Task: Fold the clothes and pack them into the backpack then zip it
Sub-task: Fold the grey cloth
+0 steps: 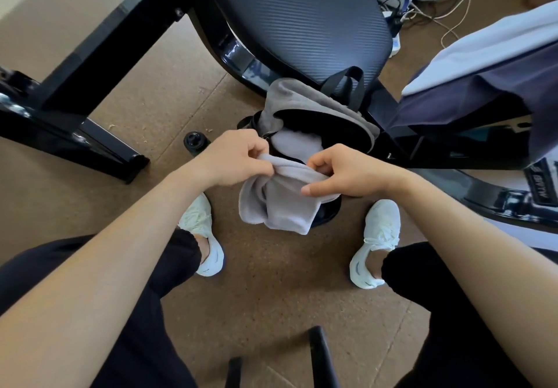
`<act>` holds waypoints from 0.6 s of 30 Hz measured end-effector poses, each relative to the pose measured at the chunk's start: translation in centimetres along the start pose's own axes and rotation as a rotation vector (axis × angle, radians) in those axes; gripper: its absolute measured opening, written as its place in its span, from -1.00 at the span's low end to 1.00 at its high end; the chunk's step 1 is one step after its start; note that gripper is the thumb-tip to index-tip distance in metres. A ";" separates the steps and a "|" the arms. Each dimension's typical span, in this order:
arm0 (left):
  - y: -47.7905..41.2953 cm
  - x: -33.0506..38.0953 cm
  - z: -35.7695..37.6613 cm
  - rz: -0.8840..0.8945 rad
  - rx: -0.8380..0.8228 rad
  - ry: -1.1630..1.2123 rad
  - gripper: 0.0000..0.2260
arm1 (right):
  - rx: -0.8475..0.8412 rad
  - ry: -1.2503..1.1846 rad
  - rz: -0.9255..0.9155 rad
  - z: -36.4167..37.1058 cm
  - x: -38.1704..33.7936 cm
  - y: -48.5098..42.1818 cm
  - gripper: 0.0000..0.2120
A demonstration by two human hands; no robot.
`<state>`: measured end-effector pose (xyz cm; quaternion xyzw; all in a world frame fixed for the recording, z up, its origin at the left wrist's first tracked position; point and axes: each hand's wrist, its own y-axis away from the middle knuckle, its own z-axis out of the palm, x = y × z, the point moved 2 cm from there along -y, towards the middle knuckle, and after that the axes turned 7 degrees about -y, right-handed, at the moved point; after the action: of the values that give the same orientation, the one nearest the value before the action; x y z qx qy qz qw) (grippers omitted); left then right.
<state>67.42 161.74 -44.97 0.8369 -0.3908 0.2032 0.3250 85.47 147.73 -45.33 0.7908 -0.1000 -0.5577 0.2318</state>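
Floor, left: small black cap (193, 141), loose, near the backpack.

Left hand (238, 158): fingers curled, pinching the top edge of a pale grey garment (280, 206).

Garment: bunched and only roughly folded. It looks soft and thick like fleece, and hangs over the near rim of the backpack (305, 101).

Backpack: grey with black lining. It stands on the floor between the person's shoes, just in front of a black chair seat (302, 19). Mouth open, flap thrown back. A pale piece (297, 144) already lies inside.

Right hand (347, 172): fingers curled round the garment's other end, thumb stretched along it.

Far right: navy and white clothes (483, 79) lie well apart, unpacked.

Judgement: packing roughly midway. This garment has to be pushed in, the rest folded, and the zip is not yet closed.
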 end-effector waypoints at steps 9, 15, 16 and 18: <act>-0.3 -2.1 -1.0 -0.128 0.292 0.068 -0.86 | -0.138 -0.293 0.155 -1.1 2.4 1.6 -0.77; -0.7 -3.0 -1.2 -0.172 0.377 0.029 -0.77 | -0.077 -0.136 0.195 -2.6 2.8 2.4 -0.66; -0.8 -3.3 -1.3 -0.180 0.370 -0.001 -0.76 | -0.022 -0.125 0.197 -3.0 2.7 2.3 -0.60; -0.9 -3.8 -1.3 -0.196 0.343 -0.059 -0.77 | 0.135 -0.091 0.187 -3.8 2.8 2.2 -0.56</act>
<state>65.68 165.03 -46.67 0.9196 -0.2764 0.2096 0.1846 90.23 145.60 -45.55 0.7657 -0.2209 -0.5608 0.2244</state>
